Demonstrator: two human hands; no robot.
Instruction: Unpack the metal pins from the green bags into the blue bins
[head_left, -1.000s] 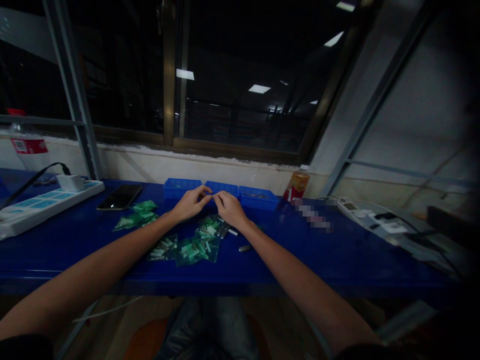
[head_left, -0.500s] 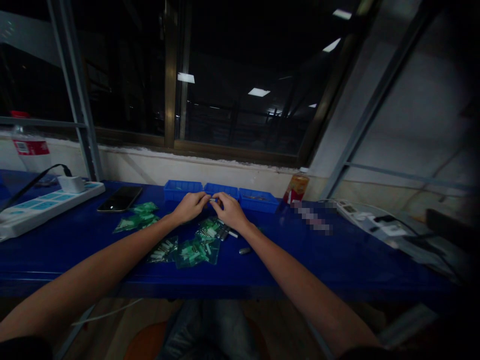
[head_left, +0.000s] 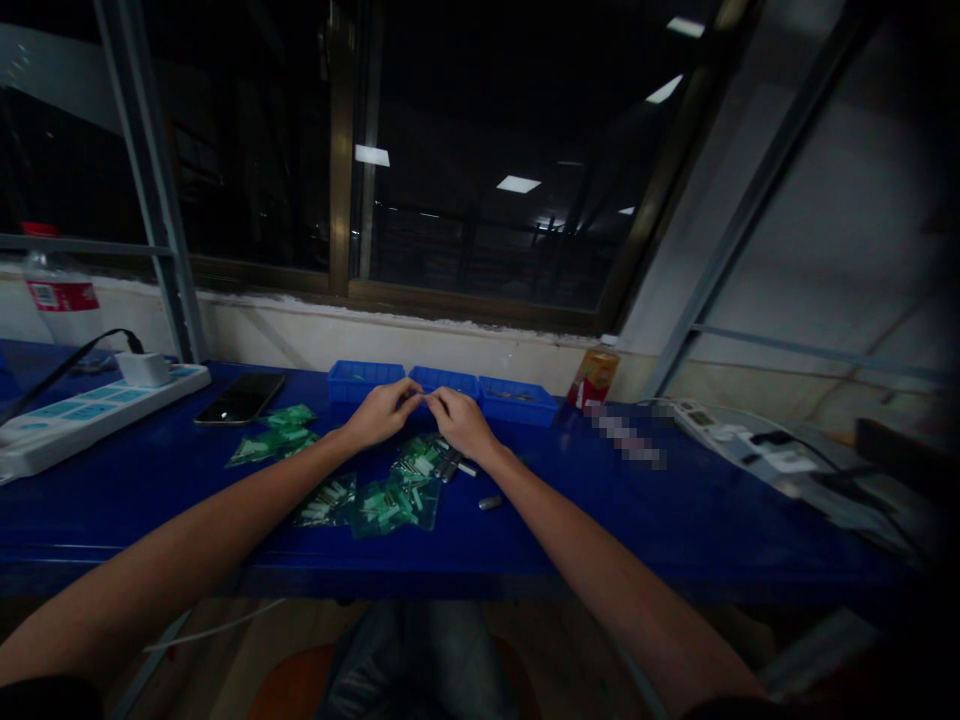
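Observation:
My left hand [head_left: 386, 412] and my right hand [head_left: 460, 420] meet fingertip to fingertip above the blue table, just in front of the small blue bins. Both are closed in a pinch. Whatever sits between the fingers is too small to name. Below them lie clear bags [head_left: 396, 503] with green and whitish small parts, and another bag [head_left: 328, 498] of metallic pieces to the left. Beside my right wrist are a few loose cylinders, among them a grey metal one [head_left: 490, 502].
Three blue bins [head_left: 517, 412] line the wall. Green bags [head_left: 277, 440], a phone [head_left: 240, 398] and a power strip [head_left: 97, 420] lie left, near a bottle [head_left: 61, 290]. A drink bottle [head_left: 598, 378] and another power strip [head_left: 731, 440] are right.
My fingertips have shifted slightly, and the small piece visible between them before is now mostly hidden. The bags, bins and loose cylinders look unmoved.

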